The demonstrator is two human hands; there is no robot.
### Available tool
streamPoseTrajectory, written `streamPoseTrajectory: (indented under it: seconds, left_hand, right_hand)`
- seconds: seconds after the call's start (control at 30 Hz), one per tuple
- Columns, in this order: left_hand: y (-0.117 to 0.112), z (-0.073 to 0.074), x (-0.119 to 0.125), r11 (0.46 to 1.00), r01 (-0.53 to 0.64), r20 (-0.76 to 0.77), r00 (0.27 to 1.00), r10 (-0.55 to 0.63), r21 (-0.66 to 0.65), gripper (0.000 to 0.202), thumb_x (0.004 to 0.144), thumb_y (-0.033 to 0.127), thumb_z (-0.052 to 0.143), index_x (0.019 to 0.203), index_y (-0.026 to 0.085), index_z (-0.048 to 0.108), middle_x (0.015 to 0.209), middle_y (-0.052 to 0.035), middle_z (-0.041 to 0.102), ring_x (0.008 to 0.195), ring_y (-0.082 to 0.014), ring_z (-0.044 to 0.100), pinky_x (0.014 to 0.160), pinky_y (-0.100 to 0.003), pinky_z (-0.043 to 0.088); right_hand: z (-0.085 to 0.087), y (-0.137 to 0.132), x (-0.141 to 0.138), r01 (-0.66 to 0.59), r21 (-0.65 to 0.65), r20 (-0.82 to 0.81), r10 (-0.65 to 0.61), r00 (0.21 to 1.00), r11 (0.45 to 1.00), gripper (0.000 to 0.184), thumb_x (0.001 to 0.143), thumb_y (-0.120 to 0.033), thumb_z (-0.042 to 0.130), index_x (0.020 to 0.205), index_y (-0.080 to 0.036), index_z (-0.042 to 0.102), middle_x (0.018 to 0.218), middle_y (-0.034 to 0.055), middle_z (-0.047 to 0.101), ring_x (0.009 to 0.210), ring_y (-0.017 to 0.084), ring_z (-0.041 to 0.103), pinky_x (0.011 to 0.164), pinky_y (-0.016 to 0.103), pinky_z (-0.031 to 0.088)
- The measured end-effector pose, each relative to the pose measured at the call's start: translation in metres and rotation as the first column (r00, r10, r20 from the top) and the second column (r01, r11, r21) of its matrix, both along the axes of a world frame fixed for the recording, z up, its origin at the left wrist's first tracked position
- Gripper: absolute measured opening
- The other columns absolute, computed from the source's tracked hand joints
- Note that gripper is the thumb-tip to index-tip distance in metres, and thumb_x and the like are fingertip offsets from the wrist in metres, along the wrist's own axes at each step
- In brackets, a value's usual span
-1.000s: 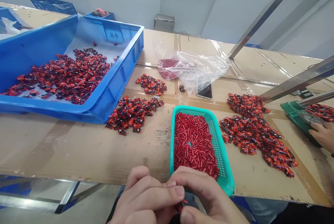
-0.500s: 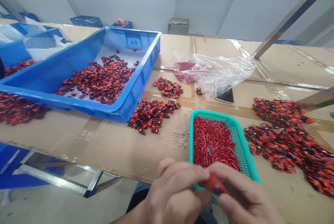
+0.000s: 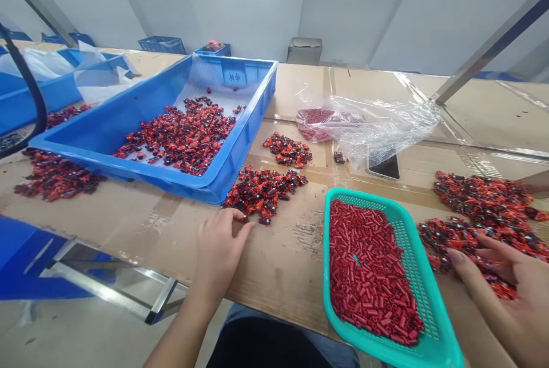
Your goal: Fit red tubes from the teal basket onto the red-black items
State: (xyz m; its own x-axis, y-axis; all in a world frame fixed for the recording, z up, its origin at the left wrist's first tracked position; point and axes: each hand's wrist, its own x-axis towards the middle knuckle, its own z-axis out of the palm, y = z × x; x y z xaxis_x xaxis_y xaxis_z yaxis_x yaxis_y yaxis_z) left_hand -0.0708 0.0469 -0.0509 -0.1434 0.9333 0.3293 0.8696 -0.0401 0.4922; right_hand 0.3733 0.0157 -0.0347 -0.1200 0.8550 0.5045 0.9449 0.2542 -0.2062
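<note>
My left hand (image 3: 219,245) rests on the cardboard table top with its fingertips at the near edge of a small pile of red-and-black parts (image 3: 262,190); the fingers are curled around something I cannot make out. My right hand (image 3: 501,279) lies palm up with fingers spread over the big pile of red-and-black parts (image 3: 484,214) to the right. Between the hands stands a teal mesh basket (image 3: 418,276) full of short red tubes (image 3: 369,268).
A large blue bin (image 3: 231,168) holding more red-and-black parts sits at back left. A second small pile (image 3: 288,150), a clear plastic bag (image 3: 377,122) with red tubes and a phone (image 3: 384,167) lie behind the basket. More parts (image 3: 51,176) lie far left.
Both hands were together at the table's near edge, working on one red piece. They have separated: the left went to the small pile, the right to the big pile. The view swung left.
</note>
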Motion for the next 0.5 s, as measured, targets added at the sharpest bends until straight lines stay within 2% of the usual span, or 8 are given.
streamPoseTrajectory:
  seconds: [0.03, 0.07, 0.13, 0.2, 0.3, 0.37, 0.43, 0.5]
  left_hand:
    - [0.000, 0.001, 0.001, 1.000, 0.000, 0.031, 1.000, 0.000, 0.006, 0.010, 0.095, 0.033, 0.066, 0.093, 0.024, 0.064, 0.092, -0.0055, 0.077, 0.087, -0.0308, 0.072, 0.079, -0.042, 0.049]
    - [0.000, 0.002, 0.002, 1.000, 0.001, 0.064, 0.998, -0.002, 0.018, 0.007, 0.095, 0.031, 0.065, 0.094, 0.023, 0.063, 0.093, -0.0058, 0.077, 0.087, -0.0306, 0.072, 0.080, -0.043, 0.050]
    - [-0.003, 0.006, 0.004, 0.998, 0.021, 0.135, 0.990, -0.028, 0.055, 0.007, 0.094, 0.028, 0.063, 0.099, 0.023, 0.063, 0.095, -0.0060, 0.076, 0.089, -0.0287, 0.072, 0.082, -0.042, 0.052]
    - [-0.008, 0.011, 0.007, 0.992, 0.075, 0.207, 0.974, -0.094, 0.099, 0.010, 0.095, 0.026, 0.063, 0.104, 0.023, 0.064, 0.096, -0.0047, 0.074, 0.091, -0.0247, 0.071, 0.084, -0.038, 0.055]
    - [-0.020, 0.019, 0.012, 0.970, 0.181, 0.302, 0.927, -0.223, 0.163, 0.011, 0.098, 0.023, 0.063, 0.108, 0.024, 0.068, 0.102, -0.0038, 0.072, 0.096, -0.0201, 0.070, 0.089, -0.033, 0.057]
    - [-0.028, 0.022, 0.017, 0.956, 0.229, 0.354, 0.892, -0.283, 0.185, 0.012, 0.099, 0.020, 0.062, 0.108, 0.024, 0.068, 0.106, -0.0048, 0.070, 0.098, -0.0189, 0.069, 0.090, -0.032, 0.058]
    - [-0.035, 0.024, 0.021, 0.949, 0.258, 0.428, 0.848, -0.312, 0.181, 0.012, 0.099, 0.019, 0.063, 0.108, 0.025, 0.068, 0.109, -0.0051, 0.069, 0.095, -0.0168, 0.069, 0.088, -0.029, 0.060]
    - [-0.039, 0.023, 0.026, 0.946, 0.280, 0.544, 0.774, -0.323, 0.162, 0.013, 0.098, 0.018, 0.067, 0.108, 0.025, 0.068, 0.110, -0.0045, 0.068, 0.090, -0.0142, 0.069, 0.086, -0.025, 0.061]
  right_hand:
    - [0.009, -0.004, -0.022, 0.058, -0.034, 0.009, -0.058, 0.998, 0.998, 0.035, 0.104, -0.037, 0.054, 0.138, -0.029, 0.059, 0.107, 0.0192, 0.071, 0.092, 0.044, 0.068, 0.080, 0.058, 0.049]
    - [0.015, -0.007, -0.043, -0.043, -0.057, -0.007, 0.043, 0.999, 0.997, 0.029, 0.106, -0.034, 0.052, 0.134, -0.029, 0.059, 0.112, 0.0176, 0.072, 0.098, 0.040, 0.069, 0.087, 0.055, 0.050]
    - [0.021, -0.010, -0.081, -0.281, -0.074, 0.021, 0.283, 0.959, 0.957, 0.022, 0.108, -0.034, 0.051, 0.125, -0.028, 0.064, 0.108, 0.0112, 0.076, 0.096, 0.031, 0.072, 0.085, 0.046, 0.053]
    - [0.018, -0.009, -0.107, -0.399, -0.077, 0.078, 0.405, 0.911, 0.914, 0.021, 0.110, -0.034, 0.049, 0.118, -0.026, 0.067, 0.100, 0.0057, 0.079, 0.090, 0.026, 0.073, 0.079, 0.041, 0.052]
    - [0.007, -0.004, -0.122, -0.375, -0.085, 0.144, 0.384, 0.912, 0.923, 0.028, 0.112, -0.026, 0.042, 0.106, -0.024, 0.069, 0.090, 0.0030, 0.079, 0.082, 0.023, 0.071, 0.074, 0.037, 0.047]
    - [0.004, -0.003, -0.124, -0.356, -0.143, 0.162, 0.377, 0.912, 0.923, 0.033, 0.111, -0.019, 0.041, 0.093, -0.024, 0.068, 0.082, 0.0027, 0.076, 0.077, 0.022, 0.068, 0.073, 0.036, 0.046]
    - [0.004, -0.002, -0.123, -0.350, -0.206, 0.177, 0.387, 0.905, 0.914, 0.033, 0.107, -0.015, 0.043, 0.084, -0.023, 0.065, 0.078, 0.0028, 0.072, 0.074, 0.022, 0.066, 0.072, 0.035, 0.045]
    - [0.007, -0.003, -0.124, -0.337, -0.233, 0.179, 0.381, 0.907, 0.912, 0.029, 0.105, -0.014, 0.046, 0.083, -0.023, 0.063, 0.078, 0.0034, 0.071, 0.074, 0.023, 0.066, 0.071, 0.036, 0.046]
